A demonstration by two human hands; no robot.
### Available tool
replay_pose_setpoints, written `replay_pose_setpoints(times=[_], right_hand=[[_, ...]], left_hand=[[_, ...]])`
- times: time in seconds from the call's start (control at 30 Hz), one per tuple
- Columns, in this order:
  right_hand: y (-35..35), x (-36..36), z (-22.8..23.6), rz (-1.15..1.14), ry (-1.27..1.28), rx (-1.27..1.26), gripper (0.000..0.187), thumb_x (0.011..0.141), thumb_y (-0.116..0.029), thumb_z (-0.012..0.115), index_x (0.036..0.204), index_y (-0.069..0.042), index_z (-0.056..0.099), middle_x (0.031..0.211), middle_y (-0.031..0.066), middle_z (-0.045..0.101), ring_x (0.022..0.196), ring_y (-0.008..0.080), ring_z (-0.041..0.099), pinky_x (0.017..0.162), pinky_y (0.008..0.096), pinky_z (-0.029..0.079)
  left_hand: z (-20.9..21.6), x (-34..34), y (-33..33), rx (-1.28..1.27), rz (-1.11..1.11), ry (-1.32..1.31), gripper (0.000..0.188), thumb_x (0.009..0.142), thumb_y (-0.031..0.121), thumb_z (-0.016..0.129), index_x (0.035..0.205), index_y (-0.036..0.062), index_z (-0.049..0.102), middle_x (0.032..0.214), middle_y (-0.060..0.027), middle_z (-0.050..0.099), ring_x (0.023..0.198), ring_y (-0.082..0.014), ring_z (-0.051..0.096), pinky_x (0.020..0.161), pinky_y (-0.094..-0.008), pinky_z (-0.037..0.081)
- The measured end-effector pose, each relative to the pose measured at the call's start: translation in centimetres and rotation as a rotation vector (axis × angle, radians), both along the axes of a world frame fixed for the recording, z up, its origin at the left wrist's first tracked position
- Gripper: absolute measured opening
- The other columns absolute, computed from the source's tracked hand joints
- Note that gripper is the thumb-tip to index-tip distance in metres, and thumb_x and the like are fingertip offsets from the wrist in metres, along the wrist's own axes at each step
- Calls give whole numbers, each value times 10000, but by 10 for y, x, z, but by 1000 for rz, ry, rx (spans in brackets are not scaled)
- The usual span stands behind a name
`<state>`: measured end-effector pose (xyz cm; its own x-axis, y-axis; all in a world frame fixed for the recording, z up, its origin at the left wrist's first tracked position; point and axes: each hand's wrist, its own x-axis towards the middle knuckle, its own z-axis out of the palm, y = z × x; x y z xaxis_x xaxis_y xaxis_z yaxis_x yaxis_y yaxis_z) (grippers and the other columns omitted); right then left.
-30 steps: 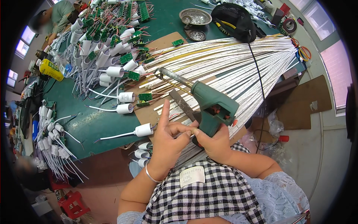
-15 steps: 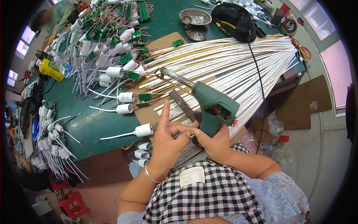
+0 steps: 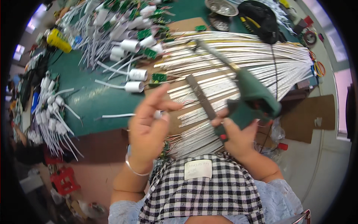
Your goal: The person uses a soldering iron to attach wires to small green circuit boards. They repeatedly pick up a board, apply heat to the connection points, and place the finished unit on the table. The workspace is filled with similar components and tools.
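My right hand (image 3: 240, 138) is wrapped round the grip of a dark green soldering gun (image 3: 257, 91), whose long metal nozzle points up and left over the LED strips (image 3: 220, 89). My left hand (image 3: 149, 130), blurred, hovers at the table's front edge with fingers apart and nothing visible in it. Behind its fingers a white cylindrical cap (image 3: 158, 114) with a white cable is partly hidden. Beyond it, more white caps (image 3: 134, 87) lie beside small green circuit boards (image 3: 159, 77). A flat dark bar (image 3: 201, 96) rests across the strips, left of the soldering gun.
A heap of caps, cables and boards (image 3: 119, 30) covers the far left. A yellow bottle (image 3: 59, 40) stands left of it. At the back are a metal bowl (image 3: 222, 6) and a black bag (image 3: 257, 20). A black cord (image 3: 275, 71) crosses the strips at right. A red stool (image 3: 64, 180) stands lower left.
My hands have parted: the left moved left, and the right carried the soldering gun to the right. The whole view has shifted, with the table higher in the picture.
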<state>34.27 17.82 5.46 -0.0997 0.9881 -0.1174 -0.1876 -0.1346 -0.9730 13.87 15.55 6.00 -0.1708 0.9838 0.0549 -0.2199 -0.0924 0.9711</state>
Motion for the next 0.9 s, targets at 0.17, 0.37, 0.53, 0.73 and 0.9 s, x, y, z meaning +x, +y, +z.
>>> replay_pose_setpoints(times=[0.17,0.37,0.53,0.73,0.9], right_hand=[[4,32,-4,15,-68,186,202,823,5,572,1021,47,560,943,136,639,777,184,672,651,277,538],[-5,44,-13,93,-173,55,280,827,14,566,1100,55,518,984,154,632,766,196,669,615,277,530],[2,45,-13,116,-138,25,331,830,9,569,1148,56,495,994,167,631,777,206,668,695,315,550],[11,47,-11,140,-119,-14,350,835,18,574,1169,64,481,999,180,625,815,222,666,741,341,555],[15,47,-17,112,13,-16,353,843,31,569,1179,75,472,1011,191,625,810,225,667,731,344,559]], left_hand=[[-18,-53,-8,128,301,597,259,821,43,656,1077,9,633,950,-85,622,850,-171,577,780,-282,453],[-20,-37,2,208,135,1297,419,676,229,783,1038,89,628,1006,-88,611,985,-287,535,902,-422,363],[-17,-27,24,236,-20,1371,395,644,290,789,960,115,628,969,-24,620,982,-242,529,913,-407,310],[-7,-8,36,134,-110,1417,381,673,317,769,964,107,642,918,-34,629,924,-229,553,870,-401,325],[-10,12,43,126,-103,1465,356,684,264,766,977,107,641,879,-17,629,899,-207,553,871,-400,323]])
